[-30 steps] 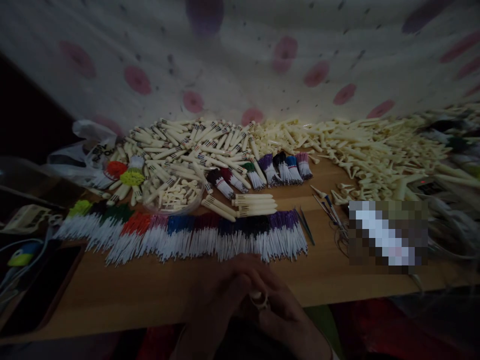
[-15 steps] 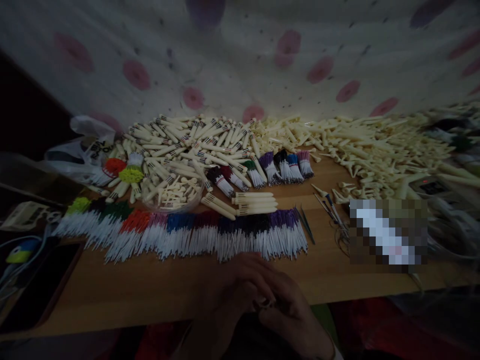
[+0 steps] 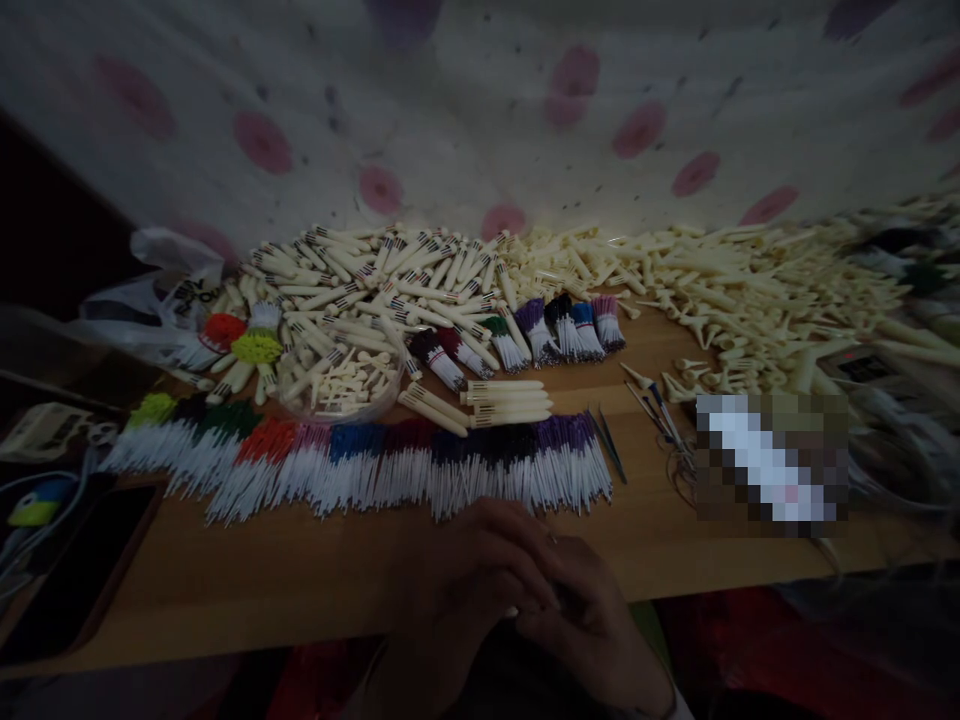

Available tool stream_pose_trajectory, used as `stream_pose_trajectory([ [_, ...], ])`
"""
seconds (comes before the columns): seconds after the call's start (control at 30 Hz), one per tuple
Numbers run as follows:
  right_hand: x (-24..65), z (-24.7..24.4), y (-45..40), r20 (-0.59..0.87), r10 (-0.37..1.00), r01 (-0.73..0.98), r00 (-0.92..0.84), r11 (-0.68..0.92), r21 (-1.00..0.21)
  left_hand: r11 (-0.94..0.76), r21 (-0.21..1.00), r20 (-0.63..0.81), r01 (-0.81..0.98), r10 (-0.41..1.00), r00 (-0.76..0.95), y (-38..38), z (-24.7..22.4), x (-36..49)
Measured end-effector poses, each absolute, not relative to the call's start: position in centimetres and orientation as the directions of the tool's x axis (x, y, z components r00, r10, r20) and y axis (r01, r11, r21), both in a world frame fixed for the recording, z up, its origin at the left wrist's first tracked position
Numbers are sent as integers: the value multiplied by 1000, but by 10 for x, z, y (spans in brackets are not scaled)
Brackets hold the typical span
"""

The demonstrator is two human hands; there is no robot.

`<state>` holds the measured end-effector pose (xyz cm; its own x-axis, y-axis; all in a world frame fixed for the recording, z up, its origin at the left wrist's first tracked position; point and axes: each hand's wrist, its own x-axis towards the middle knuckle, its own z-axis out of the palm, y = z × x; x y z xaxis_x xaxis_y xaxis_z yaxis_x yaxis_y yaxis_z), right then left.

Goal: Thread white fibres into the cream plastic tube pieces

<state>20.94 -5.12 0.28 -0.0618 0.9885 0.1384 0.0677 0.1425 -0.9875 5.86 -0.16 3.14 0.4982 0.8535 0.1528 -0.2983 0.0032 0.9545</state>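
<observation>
At the table's front edge, my left hand (image 3: pixel 480 570) and my right hand (image 3: pixel 592 630) are pressed together, fingers closed. A small pale bit shows between them, too hidden to name. Just beyond lies a long row of white refills (image 3: pixel 405 480) with coloured ends, from yellow-green at the left to purple at the right. Cream pen barrels (image 3: pixel 510 402) lie behind the row. Further back are bundled refills (image 3: pixel 540 335) and a clear bowl (image 3: pixel 296 408) of small cream parts. Dim light blurs the fingers.
Heaps of finished-looking barrels (image 3: pixel 360 270) and cream parts (image 3: pixel 750 290) line the back by a flowered cloth (image 3: pixel 465 120). Tweezers (image 3: pixel 611 445) lie right of the refills. A dark phone (image 3: pixel 82 570) is at the left, a plastic bag (image 3: pixel 161 290) behind it. One area at right is pixelated.
My fingers have closed further around the small thing between my hands, and less of it shows. The view has shifted slightly.
</observation>
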Motion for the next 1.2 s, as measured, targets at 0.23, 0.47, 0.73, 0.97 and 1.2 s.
stream_pose_trajectory([
  [0.23, 214, 6, -54, 103, 987, 53, -123, 110, -993, 59, 932, 106, -359, 899, 425, -1, 26, 65],
  [0.47, 206, -2, -55, -65, 984, -181, -164, -95, -979, 121, 957, 4, -263, 902, 432, 12, 28, 68],
  [0.73, 195, -23, -58, -206, 911, -617, -358, -397, -679, 263, 933, -111, -247, 862, 495, 14, 19, 68],
  [0.97, 196, -31, -60, -248, 830, -641, -500, -547, -538, 316, 911, -136, -266, 836, 531, 14, 16, 64],
  [1.2, 189, -10, -54, -260, 918, -546, -299, -388, -742, 313, 923, -214, -223, 901, 378, 16, 21, 66],
])
